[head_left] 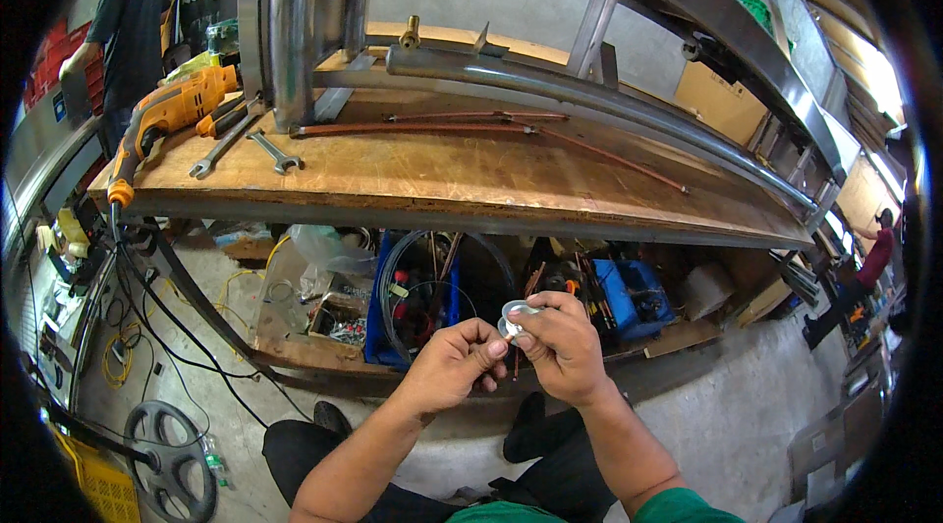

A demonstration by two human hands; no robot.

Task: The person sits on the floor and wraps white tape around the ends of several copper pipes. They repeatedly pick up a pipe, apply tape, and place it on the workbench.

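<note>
In front of my lap, both hands are close together at a small round whitish cup or lid [511, 311] with something white in it. My right hand [562, 348] grips it between thumb and fingers. My left hand [460, 362] is pinched at its near side, around what looks like a thin copper-coloured tube [516, 366] whose lower end shows between the hands. Most of that piece is hidden by my fingers. Beyond the hands, several thin copper tubes [413, 129] lie on the wooden workbench [393, 169].
An orange power tool [177, 110] and two wrenches, one a spanner [275, 154], lie at the bench's left. A steel frame [293, 32] stands on top. Blue bins [629, 292] fill the lower shelf. A handwheel [172, 464] and cables are at lower left. Two other people [133, 22] stand farther off.
</note>
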